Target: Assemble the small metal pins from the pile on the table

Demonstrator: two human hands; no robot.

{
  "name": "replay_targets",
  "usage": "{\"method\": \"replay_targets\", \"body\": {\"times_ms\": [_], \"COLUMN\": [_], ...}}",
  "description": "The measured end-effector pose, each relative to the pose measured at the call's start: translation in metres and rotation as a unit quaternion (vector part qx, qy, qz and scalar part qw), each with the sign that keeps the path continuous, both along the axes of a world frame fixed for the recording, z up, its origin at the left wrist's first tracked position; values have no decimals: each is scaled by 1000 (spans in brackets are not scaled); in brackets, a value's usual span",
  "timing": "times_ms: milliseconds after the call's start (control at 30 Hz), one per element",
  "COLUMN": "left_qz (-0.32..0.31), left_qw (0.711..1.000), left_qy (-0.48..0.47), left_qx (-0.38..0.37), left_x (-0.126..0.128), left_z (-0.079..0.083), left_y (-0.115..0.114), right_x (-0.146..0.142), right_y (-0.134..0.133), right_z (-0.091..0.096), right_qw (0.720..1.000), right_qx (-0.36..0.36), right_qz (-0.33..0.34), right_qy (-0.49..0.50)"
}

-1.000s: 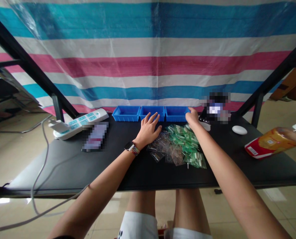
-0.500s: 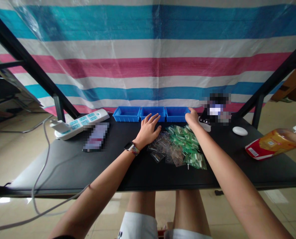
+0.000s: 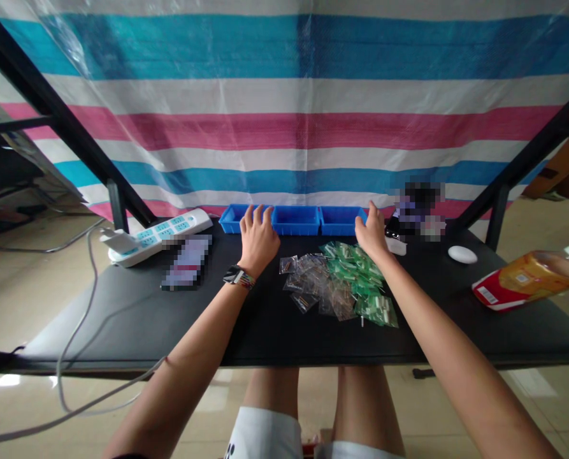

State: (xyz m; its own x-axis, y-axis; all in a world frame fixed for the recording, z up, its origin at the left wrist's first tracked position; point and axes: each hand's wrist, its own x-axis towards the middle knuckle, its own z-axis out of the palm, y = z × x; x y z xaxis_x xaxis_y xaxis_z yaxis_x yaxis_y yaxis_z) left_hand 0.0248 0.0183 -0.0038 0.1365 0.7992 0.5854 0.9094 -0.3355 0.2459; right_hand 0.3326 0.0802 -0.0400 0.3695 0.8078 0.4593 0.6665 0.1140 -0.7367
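Observation:
Three blue bins stand in a row at the back of the black table. My left hand (image 3: 259,241) is over the front of the left bin (image 3: 231,224), fingers spread and nothing in them. Beside it is the middle bin (image 3: 297,227). At the right end of the right bin (image 3: 341,228) is my right hand (image 3: 373,233), thumb and fingers apart; whether it touches the bin I cannot tell. Between my forearms lie small clear bags (image 3: 313,280) with tiny parts and green bags (image 3: 358,271) holding pale pieces.
A white power strip (image 3: 162,234) with a plug and grey cable lies left, a blurred phone (image 3: 188,261) in front of it. To the right are a white oval object (image 3: 462,255) and a bottle (image 3: 527,277) lying tilted. A striped sheet (image 3: 265,127) hangs behind the table.
My left hand has moved left, from the middle bin to the left bin. My right hand stays at the right bin's end, its fingers now more raised and apart.

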Motion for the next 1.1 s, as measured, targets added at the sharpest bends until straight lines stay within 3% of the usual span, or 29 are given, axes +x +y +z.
{"method": "replay_targets", "body": {"times_ms": [67, 133, 433, 767, 900, 1000, 1067, 1100], "left_qz": [73, 101, 93, 95, 91, 74, 10, -61], "left_qw": [997, 993, 992, 993, 994, 997, 1000, 998], "left_qy": [14, 31, 55, 43, 32, 6, -18, -18], "left_qx": [-20, -47, -57, -60, -49, -11, 17, 15], "left_x": [-14, -26, -30, -30, -26, -18, -13, -11], "left_z": [-3, -7, -9, -9, -7, 5, 16, 21], "left_y": [7, 12, 13, 14, 11, 2, -9, -15], "right_x": [0, 0, -3, -8, -5, 2, 9, 13], "right_y": [-9, -16, -31, -54, -91, -135, -167, -183], "right_z": [-3, -6, -11, 6, 23, 34, 34, 32], "right_qw": [999, 997, 995, 992, 985, 979, 975, 974], "right_qx": [23, 34, 46, 59, 99, 89, 84, 83], "right_qz": [24, 40, 62, 84, 98, 144, 166, 170], "right_qy": [-30, -52, -66, -70, -100, -114, -122, -122]}}
